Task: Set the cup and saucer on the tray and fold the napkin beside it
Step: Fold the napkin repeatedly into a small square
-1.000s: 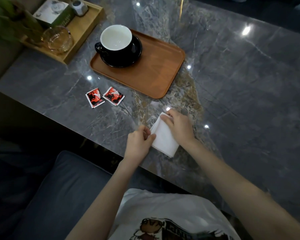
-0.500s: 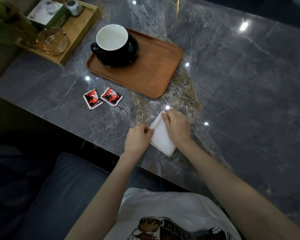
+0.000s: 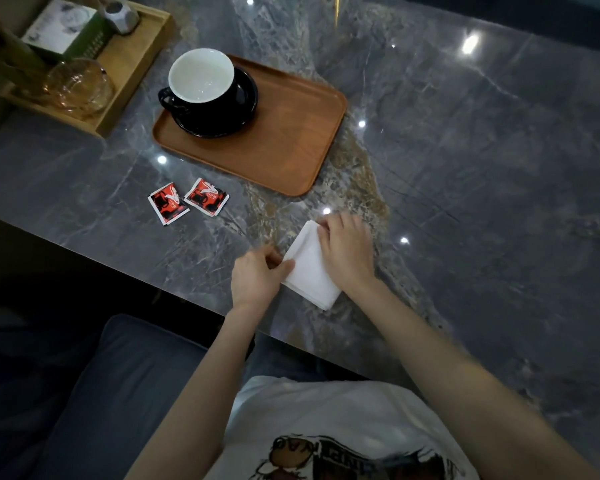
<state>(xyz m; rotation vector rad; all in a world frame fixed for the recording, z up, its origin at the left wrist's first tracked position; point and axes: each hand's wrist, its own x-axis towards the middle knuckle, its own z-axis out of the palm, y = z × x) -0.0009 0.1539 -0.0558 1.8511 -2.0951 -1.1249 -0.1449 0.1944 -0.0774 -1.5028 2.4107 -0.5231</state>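
A black cup with a white inside (image 3: 201,81) stands on a black saucer (image 3: 236,119) at the left end of the brown wooden tray (image 3: 291,140). A white napkin (image 3: 310,271), folded into a narrow rectangle, lies on the grey marble table between the tray and the near edge. My left hand (image 3: 257,277) pinches the napkin's left edge. My right hand (image 3: 347,251) presses flat on its right half, fingertips at the far corner, hiding part of the napkin.
Two red sachets (image 3: 187,200) lie left of the napkin. A light wooden tray (image 3: 132,74) at the far left holds a glass bowl (image 3: 78,86), a box and a small grey object. The table's near edge runs just below my hands; a blue cushion (image 3: 118,393) lies beneath.
The napkin has been narrowed by a fold, and both hands stay on it with only small shifts. The camera view has drifted slightly; cup, saucer and tray are unmoved.
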